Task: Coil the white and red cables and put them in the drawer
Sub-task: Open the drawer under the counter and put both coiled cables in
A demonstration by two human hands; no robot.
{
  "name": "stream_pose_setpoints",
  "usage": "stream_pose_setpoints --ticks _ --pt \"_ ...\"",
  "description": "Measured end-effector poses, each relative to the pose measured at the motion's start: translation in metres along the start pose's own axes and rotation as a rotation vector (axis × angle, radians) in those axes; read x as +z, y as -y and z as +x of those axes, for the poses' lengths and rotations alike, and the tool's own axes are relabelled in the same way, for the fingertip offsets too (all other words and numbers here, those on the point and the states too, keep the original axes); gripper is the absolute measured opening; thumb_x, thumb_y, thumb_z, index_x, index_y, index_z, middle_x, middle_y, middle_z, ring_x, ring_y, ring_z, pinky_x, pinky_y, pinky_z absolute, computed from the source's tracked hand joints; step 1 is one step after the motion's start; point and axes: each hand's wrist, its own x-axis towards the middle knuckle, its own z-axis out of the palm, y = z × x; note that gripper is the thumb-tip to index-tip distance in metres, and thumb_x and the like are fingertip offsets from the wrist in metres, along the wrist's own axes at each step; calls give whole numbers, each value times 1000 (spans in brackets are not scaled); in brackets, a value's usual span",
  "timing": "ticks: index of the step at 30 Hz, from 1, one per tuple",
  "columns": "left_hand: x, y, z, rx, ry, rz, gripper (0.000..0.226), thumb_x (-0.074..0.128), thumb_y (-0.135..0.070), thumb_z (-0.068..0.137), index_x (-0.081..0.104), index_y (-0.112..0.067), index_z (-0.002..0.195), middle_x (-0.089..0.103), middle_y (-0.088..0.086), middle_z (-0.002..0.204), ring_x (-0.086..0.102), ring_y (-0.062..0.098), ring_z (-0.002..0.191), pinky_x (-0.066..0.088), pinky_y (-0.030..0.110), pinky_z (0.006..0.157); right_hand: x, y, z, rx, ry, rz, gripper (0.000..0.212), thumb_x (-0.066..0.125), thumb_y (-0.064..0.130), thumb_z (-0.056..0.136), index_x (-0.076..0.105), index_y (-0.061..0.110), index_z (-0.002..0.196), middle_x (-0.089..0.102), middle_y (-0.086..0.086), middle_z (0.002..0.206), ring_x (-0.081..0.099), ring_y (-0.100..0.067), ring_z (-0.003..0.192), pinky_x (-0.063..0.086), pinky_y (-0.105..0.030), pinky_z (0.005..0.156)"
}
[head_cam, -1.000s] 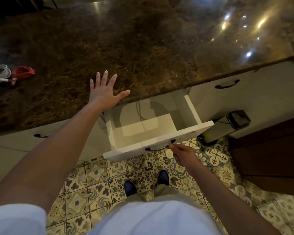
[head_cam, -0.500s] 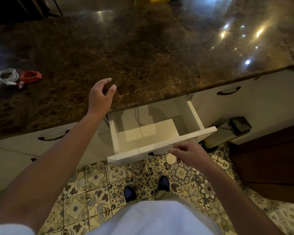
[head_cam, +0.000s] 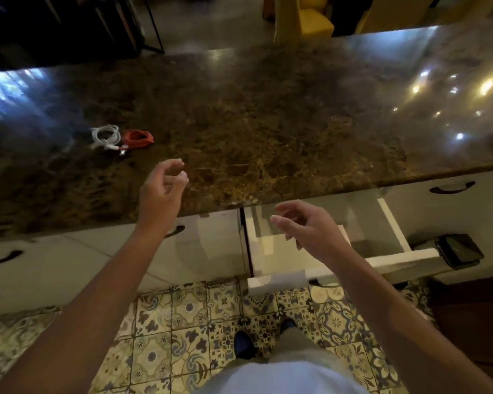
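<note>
Right hand (head_cam: 310, 231) off drawer (head_cam: 393, 220) handle, both hands loosely curled (empty), cables (head_cam: 120, 137) beyond left hand (head_cam: 161, 194).

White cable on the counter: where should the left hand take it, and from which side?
Judging by its pose, take the coiled white cable across its bunched loops from above, on its far-left arc. It lies flat on the brown marble counter, the red cable bundle sits close against its right, and plug ends trail at the near side.

Brown marble countertop (head_cam: 268, 123), patterned floor tiles (head_cam: 182, 322), black-lidded bin (head_cam: 458, 250) beside cabinets, yellow chair (head_cam: 305, 21) beyond
</note>
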Motion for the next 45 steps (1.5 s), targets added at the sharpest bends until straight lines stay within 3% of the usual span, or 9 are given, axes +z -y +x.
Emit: stream_pose_setpoints --ticks 2,6,9,11,19,24,31,39,45 --pt "-16 8 7 -19 -49 33 14 56 -30 106 65 -21 111 70 0 102 71 18 96 60 32 84 13 14 17 -39 17 -6 35 74 36 94 68 22 126 74 4 98 70 -7 84 54 -22 63" --pt "-40 22 11 56 -151 202 17 60 -28 105 66 -15 95 61 7 104 63 22 92 50 25 80 38 38 52 -90 74 -43 44 73 36 95 63 20 134 73 8 104 71 -7 95 60 -26 77" --pt "-59 39 12 70 -163 258 14 62 -28 104 70 -18 108 59 4 119 63 15 95 53 19 83 64 53 77 -121 121 -104 50 73 41 94 58 23 139 70 8 113 68 -10 104 62 -34 88" --pt "-72 54 17 61 -179 290 20 62 -35 102 72 -25 117 55 2 131 63 19 110 56 29 93 82 64 92 -143 132 -156 56 73 45 93 56 26 142 67 10 117 66 -6 102 60 -28 85" --pt "-125 107 86 -39 -172 439 56 62 -49 99 51 -27 149 39 14 159 40 32 145 33 39 117 153 101 158 -178 75 -319 69 71 53 92 48 27 152 58 7 139 66 -5 90 63 -33 85" --pt "-146 131 148 -258 -167 332 79 56 -52 102 19 -19 163 40 13 158 51 27 138 45 44 106 197 119 205 -79 -22 -364 66 64 58 95 52 22 149 66 6 123 65 -11 104 55 -30 88" --pt "-168 154 207 -193 -42 471 67 52 -54 102 34 -22 158 50 14 144 58 29 126 54 50 98 233 139 257 219 -101 -38 64 64 54 98 53 13 146 78 0 96 64 -8 62 48 -23 44" --pt "-166 164 248 40 44 541 44 62 -40 101 64 -17 138 58 8 141 51 29 129 41 29 95 254 157 285 256 -166 -223 42 65 45 100 61 17 130 77 2 87 65 -5 62 48 -21 53" --pt "-161 168 262 49 132 593 51 66 -47 97 62 -19 139 65 9 134 55 31 126 48 42 98 262 163 296 307 -184 -279 34 72 42 96 63 19 119 77 3 81 70 -9 61 53 -25 56"
